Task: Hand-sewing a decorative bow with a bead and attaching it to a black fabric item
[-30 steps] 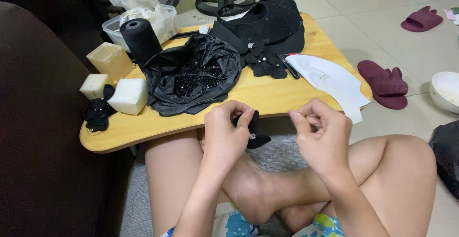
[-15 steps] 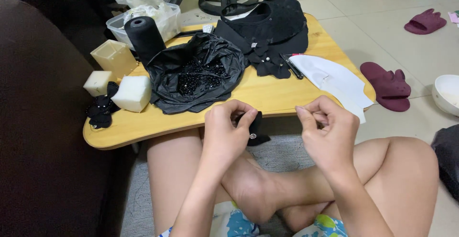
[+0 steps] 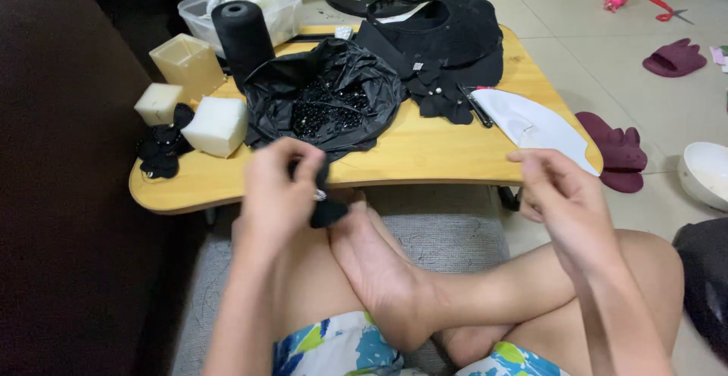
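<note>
My left hand (image 3: 277, 194) pinches a small black fabric piece (image 3: 326, 210) with a tiny shiny bead, just in front of the low wooden table (image 3: 409, 156). My right hand (image 3: 565, 198) is raised off to the right with thumb and fingers pinched together, as if on a thread too thin to see. On the table behind my left hand lies an open black plastic bag (image 3: 326, 99) holding several black beads. My crossed bare legs fill the lower part of the view.
On the table stand a black thread cone (image 3: 244, 33), foam blocks (image 3: 216, 125), a beige box (image 3: 188, 63), small black fabric flowers (image 3: 161, 150), black garments (image 3: 447, 38) and a white curved sheet (image 3: 531, 122). Maroon slippers (image 3: 618, 148), a white bowl (image 3: 705, 175) and scissors (image 3: 667, 10) lie on the floor.
My right hand has drawn away to the right, widening the gap between my hands. My left hand stays on the black fabric piece near the table edge.
</note>
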